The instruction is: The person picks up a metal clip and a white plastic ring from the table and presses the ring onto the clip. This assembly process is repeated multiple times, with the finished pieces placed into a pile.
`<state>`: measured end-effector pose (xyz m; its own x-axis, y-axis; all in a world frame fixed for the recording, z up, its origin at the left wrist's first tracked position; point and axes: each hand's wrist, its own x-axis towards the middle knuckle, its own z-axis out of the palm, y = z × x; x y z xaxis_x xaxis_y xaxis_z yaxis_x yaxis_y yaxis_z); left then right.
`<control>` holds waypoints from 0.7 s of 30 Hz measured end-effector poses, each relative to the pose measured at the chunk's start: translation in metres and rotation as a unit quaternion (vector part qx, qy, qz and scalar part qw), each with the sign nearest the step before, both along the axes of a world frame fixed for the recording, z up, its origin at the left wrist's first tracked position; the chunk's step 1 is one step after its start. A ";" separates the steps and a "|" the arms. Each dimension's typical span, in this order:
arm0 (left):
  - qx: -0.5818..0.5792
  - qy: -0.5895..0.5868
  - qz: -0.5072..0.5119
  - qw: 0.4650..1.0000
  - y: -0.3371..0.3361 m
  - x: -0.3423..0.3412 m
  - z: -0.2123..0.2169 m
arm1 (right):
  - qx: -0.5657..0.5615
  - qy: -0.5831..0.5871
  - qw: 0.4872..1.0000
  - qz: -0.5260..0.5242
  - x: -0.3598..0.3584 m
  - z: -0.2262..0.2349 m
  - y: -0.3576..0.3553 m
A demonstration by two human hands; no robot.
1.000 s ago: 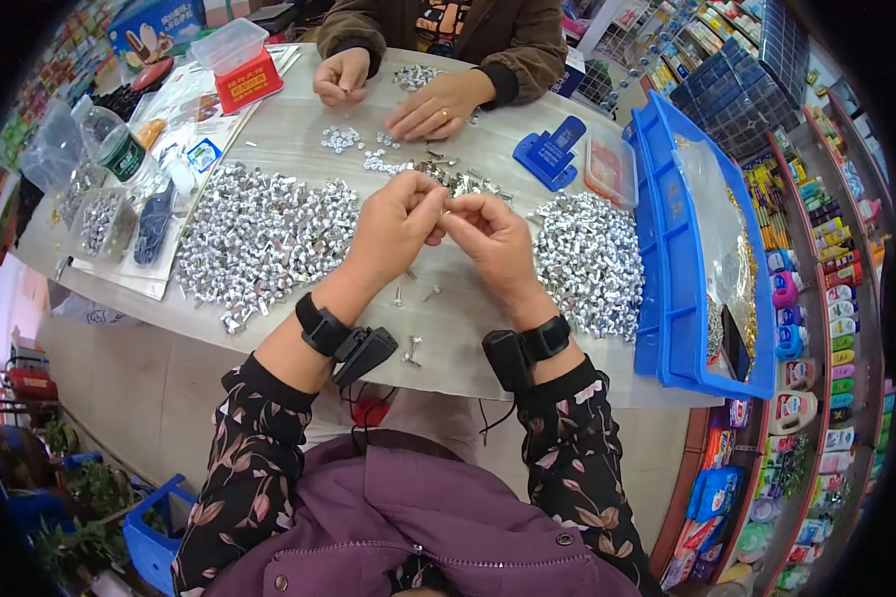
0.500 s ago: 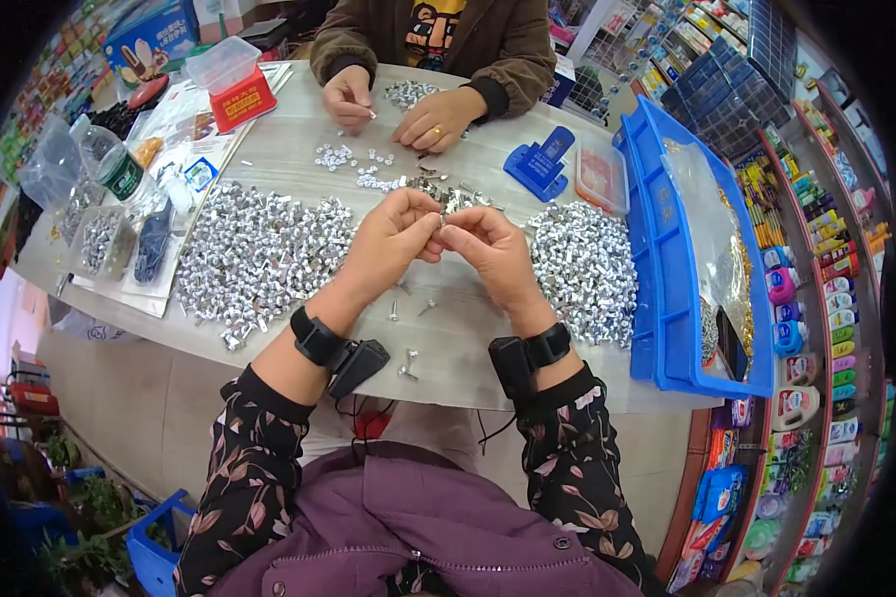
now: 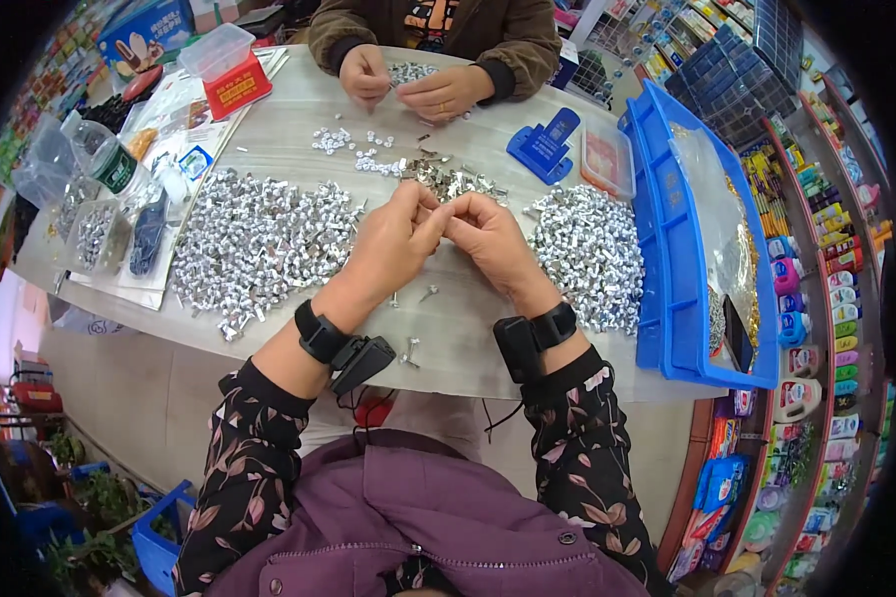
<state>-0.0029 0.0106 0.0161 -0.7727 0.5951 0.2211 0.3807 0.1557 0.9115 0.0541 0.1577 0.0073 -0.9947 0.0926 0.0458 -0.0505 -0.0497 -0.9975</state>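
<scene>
My left hand (image 3: 393, 239) and my right hand (image 3: 495, 241) meet over the middle of the table, thumbs and fingertips pinched together. Whatever lies between the fingertips is too small and covered to name. Just beyond them is a small heap of metal pieces (image 3: 460, 182), some looking like screws. A wide pile of small silver-and-white metal parts (image 3: 259, 249) spreads left of my left hand. Similar parts form another pile (image 3: 589, 261) on the right. A few loose screws (image 3: 411, 351) lie on the tabletop between my forearms.
Across the table (image 3: 508, 343), a co-worker's hands (image 3: 446, 93) work by a small heap. Small white pieces (image 3: 331, 140) lie nearer. A blue tray (image 3: 664, 269) stands right, beside a lidded container (image 3: 607, 159) and blue clip-like holder (image 3: 545, 146). A bottle (image 3: 112, 164) stands left.
My hands stay pinched together, with the fingers slightly shifted. The co-worker's hands have drawn nearer each other, and the small white piece held there no longer shows. The view has tilted slightly.
</scene>
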 end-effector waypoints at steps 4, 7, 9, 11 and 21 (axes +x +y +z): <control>0.020 -0.010 0.012 1.000 0.001 0.002 -0.001 | -0.049 0.001 0.999 0.013 0.000 0.002 -0.003; 0.045 0.001 0.029 0.999 0.003 0.004 0.000 | -0.052 0.009 0.999 0.009 -0.001 0.000 -0.002; 0.045 -0.005 0.028 0.999 0.003 0.004 -0.001 | -0.056 0.010 0.998 0.006 0.000 0.000 -0.002; 0.043 -0.007 0.027 0.999 0.003 0.004 -0.002 | -0.065 0.008 0.998 0.004 0.001 -0.001 -0.004; -0.061 0.068 0.025 0.996 -0.016 -0.004 0.025 | -0.037 0.041 0.997 -0.050 0.001 -0.007 -0.004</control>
<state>-0.0073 -0.0051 0.0414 -0.7700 0.5850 0.2546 0.4884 0.2838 0.8252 0.0553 0.1534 0.0002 -0.9734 0.1982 0.1150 -0.1394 -0.1136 -0.9837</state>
